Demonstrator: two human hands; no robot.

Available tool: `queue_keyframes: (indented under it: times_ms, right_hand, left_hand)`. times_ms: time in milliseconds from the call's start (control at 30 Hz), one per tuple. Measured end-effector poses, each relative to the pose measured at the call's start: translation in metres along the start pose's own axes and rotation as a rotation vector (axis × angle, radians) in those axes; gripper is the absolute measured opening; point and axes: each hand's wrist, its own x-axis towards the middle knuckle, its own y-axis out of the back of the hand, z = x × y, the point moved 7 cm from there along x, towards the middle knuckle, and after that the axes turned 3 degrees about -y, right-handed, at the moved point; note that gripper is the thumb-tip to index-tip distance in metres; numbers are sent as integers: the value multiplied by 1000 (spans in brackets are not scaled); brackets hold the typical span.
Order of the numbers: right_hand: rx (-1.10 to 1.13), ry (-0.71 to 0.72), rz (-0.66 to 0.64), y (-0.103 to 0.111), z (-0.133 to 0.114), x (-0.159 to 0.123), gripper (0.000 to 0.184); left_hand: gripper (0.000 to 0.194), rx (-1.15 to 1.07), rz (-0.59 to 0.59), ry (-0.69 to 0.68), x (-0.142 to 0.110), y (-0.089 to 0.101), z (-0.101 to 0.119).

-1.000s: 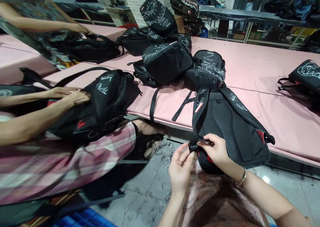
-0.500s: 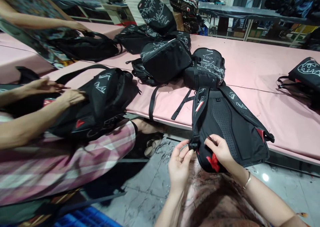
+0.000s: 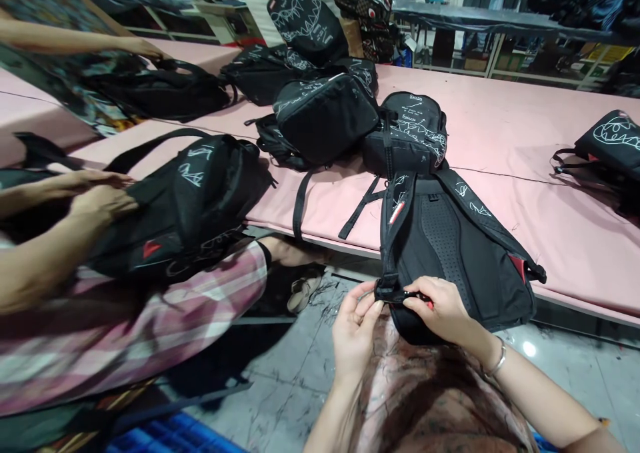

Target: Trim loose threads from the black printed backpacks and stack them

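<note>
A black backpack (image 3: 480, 260) leans over the table's front edge, its padded back panel facing up. My left hand (image 3: 353, 330) is closed, pinching the lower end of the backpack's left shoulder strap (image 3: 387, 266) at its black buckle (image 3: 384, 288). Just to the right, my right hand (image 3: 440, 306) is closed around small thread snips (image 3: 427, 301) with a bit of red showing. Their dark tip points left against the strap end. My fingers cover most of the snips.
Several black backpacks with white drawings (image 3: 325, 120) are piled on the pink-covered table (image 3: 500, 126). Another backpack (image 3: 610, 146) lies far right. At left, a seated co-worker's hands (image 3: 103, 203) work on a black backpack (image 3: 200, 193). A second person's hand (image 3: 145, 48) touches a bag behind. A blue crate (image 3: 175, 433) sits below.
My right hand has brought the snips left and down to the strap end, and the red part has swung up into my hand. My left hand keeps its pinch. The co-worker's hands moved left.
</note>
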Motion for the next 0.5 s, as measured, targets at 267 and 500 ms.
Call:
queue_keyframes:
  times_ms: [267,500]
  right_hand:
    - [416,-212,-103,-10,20,3,22]
    - [655,-378,-12,-30,29,20,24]
  left_hand:
    - [42,-4,0,24,2,2,-5]
    - [40,-21,-54,158,3,4,-14]
